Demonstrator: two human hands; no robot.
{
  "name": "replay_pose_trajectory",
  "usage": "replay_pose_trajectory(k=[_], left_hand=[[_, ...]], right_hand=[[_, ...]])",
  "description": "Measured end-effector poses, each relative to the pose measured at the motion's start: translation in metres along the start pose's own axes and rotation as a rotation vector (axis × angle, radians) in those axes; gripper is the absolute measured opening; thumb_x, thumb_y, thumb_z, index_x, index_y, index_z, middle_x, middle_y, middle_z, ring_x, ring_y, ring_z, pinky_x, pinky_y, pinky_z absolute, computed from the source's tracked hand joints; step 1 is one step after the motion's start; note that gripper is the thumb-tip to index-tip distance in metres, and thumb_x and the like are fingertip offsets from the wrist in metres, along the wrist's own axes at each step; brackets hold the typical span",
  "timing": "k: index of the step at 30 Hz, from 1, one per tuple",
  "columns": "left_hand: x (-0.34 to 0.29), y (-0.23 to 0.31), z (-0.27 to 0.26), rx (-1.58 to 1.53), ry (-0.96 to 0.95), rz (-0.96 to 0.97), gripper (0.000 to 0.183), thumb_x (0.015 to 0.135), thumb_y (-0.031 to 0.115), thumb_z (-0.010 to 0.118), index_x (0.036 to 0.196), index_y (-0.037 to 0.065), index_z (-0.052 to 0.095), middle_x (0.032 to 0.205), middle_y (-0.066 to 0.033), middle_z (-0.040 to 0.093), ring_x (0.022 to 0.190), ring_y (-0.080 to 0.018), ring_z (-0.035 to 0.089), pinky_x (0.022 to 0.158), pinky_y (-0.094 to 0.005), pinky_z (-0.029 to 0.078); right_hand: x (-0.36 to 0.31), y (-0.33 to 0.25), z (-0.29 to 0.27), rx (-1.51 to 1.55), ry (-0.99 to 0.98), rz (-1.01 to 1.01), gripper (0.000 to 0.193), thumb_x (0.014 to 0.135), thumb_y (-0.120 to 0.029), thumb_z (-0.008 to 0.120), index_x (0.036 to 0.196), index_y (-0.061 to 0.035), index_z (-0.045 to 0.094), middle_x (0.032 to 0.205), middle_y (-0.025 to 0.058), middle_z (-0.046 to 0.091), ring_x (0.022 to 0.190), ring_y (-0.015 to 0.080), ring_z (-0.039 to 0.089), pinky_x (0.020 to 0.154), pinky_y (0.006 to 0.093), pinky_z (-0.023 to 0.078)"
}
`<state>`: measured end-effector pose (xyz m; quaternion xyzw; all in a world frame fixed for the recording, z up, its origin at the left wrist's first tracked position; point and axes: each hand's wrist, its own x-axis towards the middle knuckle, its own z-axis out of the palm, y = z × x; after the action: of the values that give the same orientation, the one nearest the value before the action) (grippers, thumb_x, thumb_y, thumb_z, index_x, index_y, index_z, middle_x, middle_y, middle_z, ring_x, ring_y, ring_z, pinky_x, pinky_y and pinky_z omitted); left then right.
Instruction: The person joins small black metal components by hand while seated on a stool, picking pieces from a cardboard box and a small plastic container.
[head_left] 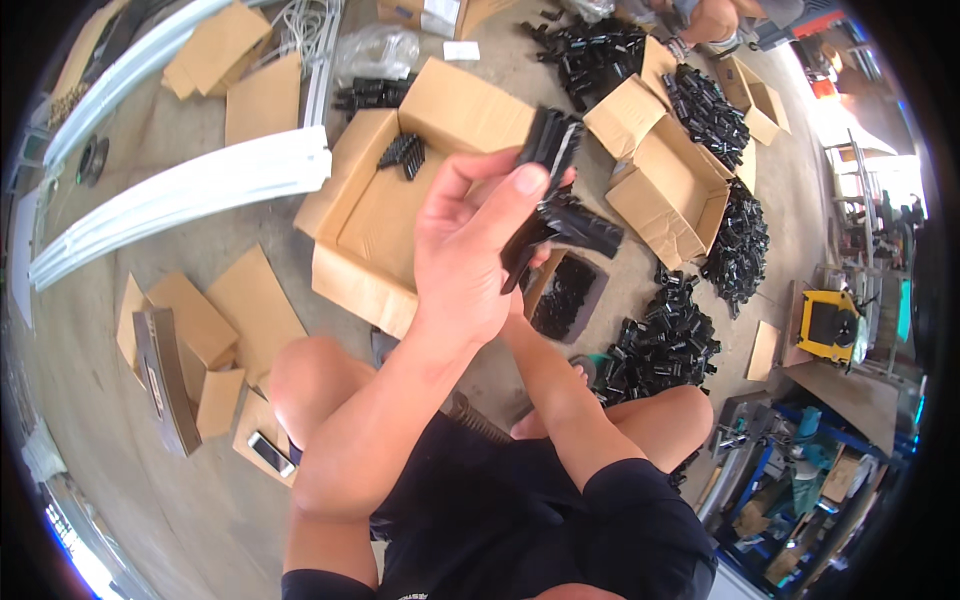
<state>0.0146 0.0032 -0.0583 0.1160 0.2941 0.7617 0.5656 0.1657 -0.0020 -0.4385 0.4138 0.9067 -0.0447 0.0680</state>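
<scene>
Working over workshop floor [95, 400]; gripping black parts [549, 140] in left fingers [522, 188]; can't tell for right fingers [541, 256]. Spotting cropped shirt lettering [412, 597].

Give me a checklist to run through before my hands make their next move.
1. Left hand grips the black pieces: ok, thumb pressed against them.
2. Right hand grip: cannot tell, mostly hidden behind the left.
3. Large cardboard box open on top: ok.
4. Black bundle inside that box: ok, lying toward its far end.
5. Loose pile on the right sorted: not ok, jumbled.
6. Phone away from the pile: ok, off to the left.
</scene>
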Motion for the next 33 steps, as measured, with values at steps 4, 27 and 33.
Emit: replay_pose_trajectory(k=[4,27,33], left_hand=[[-0.003,0.002,-0.006,-0.064,-0.037,0.02,0.016,0.101,0.02,0.064,0.112,0.009,0.063,0.108,-0.019,0.071,0.071,-0.0131,0.062,0.056,-0.0242,0.048],[-0.003,-0.048,0.017,0.116,-0.145,0.019,0.013,0.098,0.017,0.069,0.108,0.01,0.063,0.103,-0.0153,0.074,0.074,-0.0119,0.067,0.052,-0.0241,0.05],[-0.009,-0.066,0.017,0.308,-0.168,0.042,0.014,0.099,0.018,0.067,0.108,0.01,0.061,0.107,-0.0165,0.072,0.074,-0.0126,0.066,0.055,-0.0258,0.05]], right_hand=[[-0.002,-0.002,0.007,0.062,0.001,-0.04,0.017,0.088,-0.015,0.056,0.091,-0.0033,0.067,0.098,0.0162,0.069,0.098,0.033,0.065,0.08,0.041,0.055],[-0.082,0.11,-0.363,1.591,0.495,0.271,0.016,0.097,-0.009,0.065,0.108,0.0019,0.07,0.087,0.0037,0.069,0.075,0.0093,0.061,0.069,0.026,0.052],[-0.091,0.108,-0.369,1.739,0.564,0.211,0.019,0.098,-0.009,0.066,0.113,0.0024,0.068,0.093,0.0042,0.07,0.079,0.0094,0.063,0.073,0.0261,0.054]])
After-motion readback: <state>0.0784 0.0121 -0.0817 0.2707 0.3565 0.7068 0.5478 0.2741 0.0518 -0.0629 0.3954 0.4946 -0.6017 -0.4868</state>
